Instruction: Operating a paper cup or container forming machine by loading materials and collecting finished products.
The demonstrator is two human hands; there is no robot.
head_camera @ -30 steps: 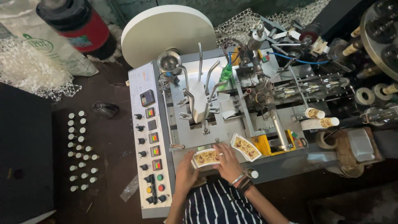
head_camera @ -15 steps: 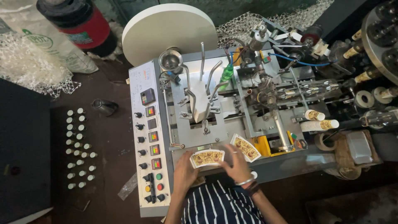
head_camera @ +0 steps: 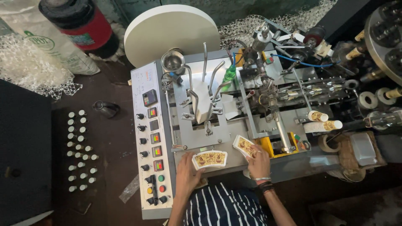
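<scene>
Cluttered machine [head_camera: 201,138] bed up front: left hand [head_camera: 187,175] pinches a fan-shaped printed blank [head_camera: 209,159] at the near edge, right hand [head_camera: 259,163] grips another stack [head_camera: 244,146] just beside.

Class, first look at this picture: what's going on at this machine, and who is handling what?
A person in a striped top stands at a grey machine with a control panel of knobs and buttons. The left hand holds a fanned stack of printed curved paper blanks at the machine's front edge. The right hand rests by a second stack. A large white paper roll sits behind, and finished cups lie at the right.
</scene>
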